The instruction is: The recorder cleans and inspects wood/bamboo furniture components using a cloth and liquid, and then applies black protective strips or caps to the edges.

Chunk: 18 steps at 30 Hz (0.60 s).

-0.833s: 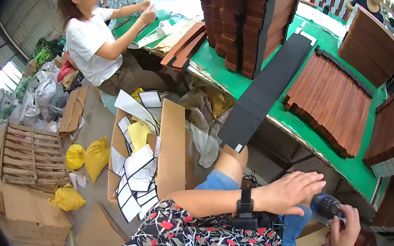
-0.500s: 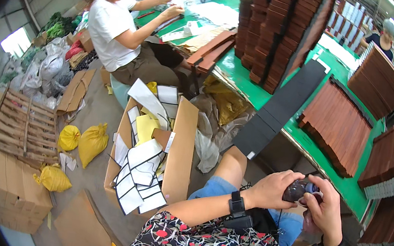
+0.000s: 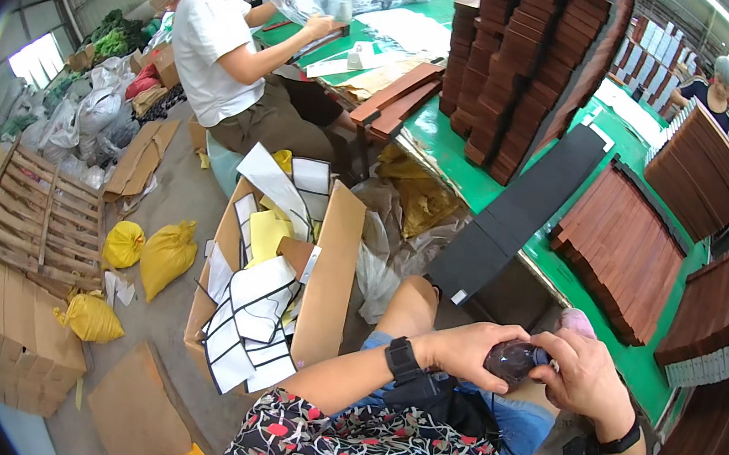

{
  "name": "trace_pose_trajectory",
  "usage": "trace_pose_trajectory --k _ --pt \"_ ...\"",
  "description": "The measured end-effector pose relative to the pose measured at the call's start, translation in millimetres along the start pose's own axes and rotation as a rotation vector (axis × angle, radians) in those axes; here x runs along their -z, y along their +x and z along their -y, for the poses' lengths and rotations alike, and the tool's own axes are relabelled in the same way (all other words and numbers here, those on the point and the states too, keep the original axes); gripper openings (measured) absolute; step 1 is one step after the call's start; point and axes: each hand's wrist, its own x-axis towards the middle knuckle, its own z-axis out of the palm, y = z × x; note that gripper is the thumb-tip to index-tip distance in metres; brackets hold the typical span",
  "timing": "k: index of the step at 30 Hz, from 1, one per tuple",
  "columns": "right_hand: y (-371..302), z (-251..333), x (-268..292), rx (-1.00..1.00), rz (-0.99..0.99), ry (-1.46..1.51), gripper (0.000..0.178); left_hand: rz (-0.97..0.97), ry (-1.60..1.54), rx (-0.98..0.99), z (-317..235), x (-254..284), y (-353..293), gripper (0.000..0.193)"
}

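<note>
Shifted leftward since the earlier frame, the dark bottle (image 3: 507,362) lay crosswise over the lap (image 3: 519,420), its body clamped by the left hand (image 3: 464,353) and its bluish end pinched by the right hand (image 3: 587,372).

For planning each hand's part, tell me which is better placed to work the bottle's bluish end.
Probably the right hand: its thumb and fingers are at that end of the dark bottle, while the left hand grips the body.

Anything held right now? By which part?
Yes, a dark bottle: left grip around its body, right grip at its cap end; the fingers partly hide the cap.
</note>
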Motion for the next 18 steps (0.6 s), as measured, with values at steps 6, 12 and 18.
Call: trace_pose_trajectory --k 6,12,18 --pt "-2.1 4.5 15.8 0.1 0.009 0.07 0.038 0.185 -0.027 -0.019 -7.6 13.9 2.8 0.068" --pt "-10.4 4.3 25.5 0.272 0.096 0.017 0.054 0.439 -0.088 0.104 -11.0 15.8 7.4 0.072" --pt "-23.3 4.1 9.3 0.051 -0.069 0.247 0.047 0.311 -0.124 0.03 -8.9 7.6 4.2 0.073"
